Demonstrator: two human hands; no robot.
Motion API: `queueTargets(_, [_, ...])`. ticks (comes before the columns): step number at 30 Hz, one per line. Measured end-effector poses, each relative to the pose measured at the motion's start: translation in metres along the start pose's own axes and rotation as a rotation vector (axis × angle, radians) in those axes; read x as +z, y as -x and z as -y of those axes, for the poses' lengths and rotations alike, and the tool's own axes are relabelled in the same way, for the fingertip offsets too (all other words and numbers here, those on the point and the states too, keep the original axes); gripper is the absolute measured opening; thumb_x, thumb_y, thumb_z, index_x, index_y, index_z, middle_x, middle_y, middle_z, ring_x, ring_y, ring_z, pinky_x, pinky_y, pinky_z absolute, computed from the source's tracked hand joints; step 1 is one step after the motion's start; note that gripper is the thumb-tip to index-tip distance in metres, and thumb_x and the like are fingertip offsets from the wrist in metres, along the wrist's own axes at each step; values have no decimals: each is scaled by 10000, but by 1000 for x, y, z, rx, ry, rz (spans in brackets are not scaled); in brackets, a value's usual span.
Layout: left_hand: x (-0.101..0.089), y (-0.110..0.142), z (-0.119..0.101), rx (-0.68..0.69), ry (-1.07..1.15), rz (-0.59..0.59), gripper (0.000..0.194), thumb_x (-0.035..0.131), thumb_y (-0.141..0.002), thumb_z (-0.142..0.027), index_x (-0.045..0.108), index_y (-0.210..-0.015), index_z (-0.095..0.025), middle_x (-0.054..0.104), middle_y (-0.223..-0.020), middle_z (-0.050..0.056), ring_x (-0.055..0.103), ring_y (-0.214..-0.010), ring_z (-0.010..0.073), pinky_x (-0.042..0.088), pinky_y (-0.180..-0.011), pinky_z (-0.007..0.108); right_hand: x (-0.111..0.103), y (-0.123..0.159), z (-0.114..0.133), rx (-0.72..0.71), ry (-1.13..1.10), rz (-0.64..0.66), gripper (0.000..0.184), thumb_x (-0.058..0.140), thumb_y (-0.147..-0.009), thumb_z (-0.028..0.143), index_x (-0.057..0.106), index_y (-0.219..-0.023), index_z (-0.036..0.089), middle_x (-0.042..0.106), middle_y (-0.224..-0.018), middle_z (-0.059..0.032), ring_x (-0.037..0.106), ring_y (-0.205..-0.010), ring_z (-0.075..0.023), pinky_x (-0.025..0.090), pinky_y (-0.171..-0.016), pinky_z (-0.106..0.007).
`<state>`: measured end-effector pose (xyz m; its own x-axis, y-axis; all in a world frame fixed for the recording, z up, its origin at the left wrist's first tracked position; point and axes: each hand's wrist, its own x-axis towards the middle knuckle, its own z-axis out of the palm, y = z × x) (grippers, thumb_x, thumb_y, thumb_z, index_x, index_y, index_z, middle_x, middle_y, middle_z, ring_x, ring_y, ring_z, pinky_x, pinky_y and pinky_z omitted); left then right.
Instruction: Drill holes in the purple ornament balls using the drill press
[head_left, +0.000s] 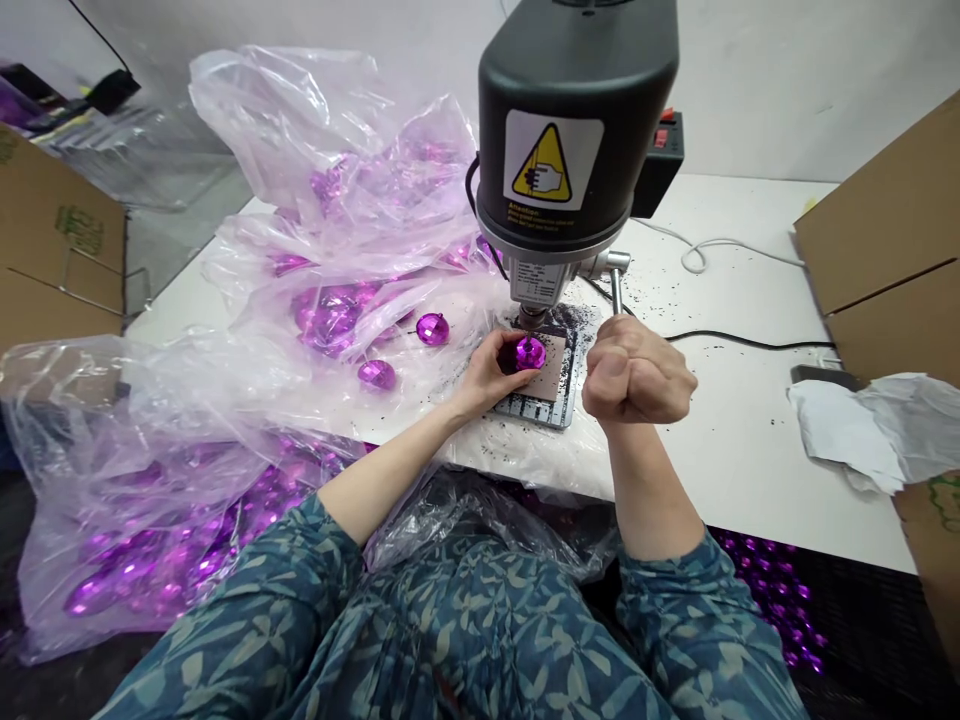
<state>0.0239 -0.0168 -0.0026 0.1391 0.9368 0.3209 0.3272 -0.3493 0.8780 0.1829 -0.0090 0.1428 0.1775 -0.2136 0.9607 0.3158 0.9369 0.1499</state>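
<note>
Left hand (491, 372): pinching purple bauble (530, 353), fingertips half hidden.
Right hand (637, 370): fingers clenched round drill-press lever (616, 290).
Drill tip (531, 318): contact unclear.

Both arms reach forward, bare from near the elbows: left forearm (390, 470) comes in from about 7 o'clock, right forearm (643, 480) rises from about 5 o'clock. Left hand (486, 375) is cupped, palm down, fingers (504, 345) curled over and wrist slightly bent. Right hand (637, 372) sits at 3 o'clock from it, just apart — a tight fist, knuckles up, wrist nearly straight. Left sleeve (255, 590) and right sleeve (697, 620) are leaf-print — both end near the elbows.
</note>
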Motion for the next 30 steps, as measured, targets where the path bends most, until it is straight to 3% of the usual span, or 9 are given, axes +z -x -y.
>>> queueTargets(4, [1,1,-9,-16,-37,-48,546,959,-825,-294,654,-1268,-199,777,-1240,96,769,-1150,273,633,-1008,417,9,-28,-1,220,134,-37,547,557,-1082,223,291,-605,219,272,-466,85,277,-353,-39,166,-387,-300])
queueTargets(8, [-7,26,-30,-27,-122,-115,492,928,-826,-321,637,-1203,-202,764,-1137,80,766,-1024,256,636,-850,371,16,-59,-7,426,208,37,552,539,-1092,451,311,-634,245,342,-517,65,310,-435,-62,310,-485,-313])
queueTargets(10, [-15,51,-42,35,-99,72,449,894,-839,-344,635,-1178,-204,756,-1099,63,750,-950,229,618,-795,339,17,-64,-8,471,212,72,556,525,-1058,540,295,-640,253,339,-518,61,323,-442,-72,335,-508,-319])
queueTargets(14, [-28,108,-55,195,-179,736,461,917,-835,-400,658,-1161,-203,748,-1052,54,728,-900,217,594,-788,315,20,-64,-2,485,131,4,531,574,-1018,518,307,-647,248,337,-535,58,355,-450,-70,302,-544,-324])
queueTargets(17, [-29,138,-55,438,-442,901,446,851,-960,-398,654,-1284,-162,755,-1121,129,734,-954,257,585,-829,353,21,-63,1,500,100,-26,524,603,-1008,498,342,-631,244,348,-531,57,345,-451,-73,295,-562,-330])
queueTargets(20, [-31,143,-48,694,-524,780,460,771,-1035,-404,624,-1383,-141,771,-1152,158,734,-924,265,578,-778,375,19,-62,0,548,78,-20,529,616,-1010,502,367,-622,244,378,-539,49,352,-469,-84,289,-565,-338])
queueTargets(23, [-47,113,-33,712,-384,414,309,680,-1092,-358,626,-1359,-211,785,-1034,79,738,-858,231,587,-733,352,16,-60,-3,570,61,-16,543,635,-1005,540,370,-627,254,362,-544,48,346,-479,-97,272,-553,-347])
queueTargets(27, [-86,35,-5,186,-607,-118,199,632,-1044,-184,655,-1240,-215,769,-1124,118,749,-1052,295,606,-939,453,14,-58,-4,568,78,-12,559,634,-1009,562,355,-637,253,362,-542,54,337,-468,-84,276,-543,-339])
queueTargets(30, [-109,-13,10,-180,-820,-122,325,781,-896,-174,660,-1197,-190,745,-1220,185,704,-1187,421,568,-1033,578,14,-57,-3,565,86,-7,576,632,-1015,554,327,-638,244,342,-535,63,319,-453,-63,264,-532,-329])
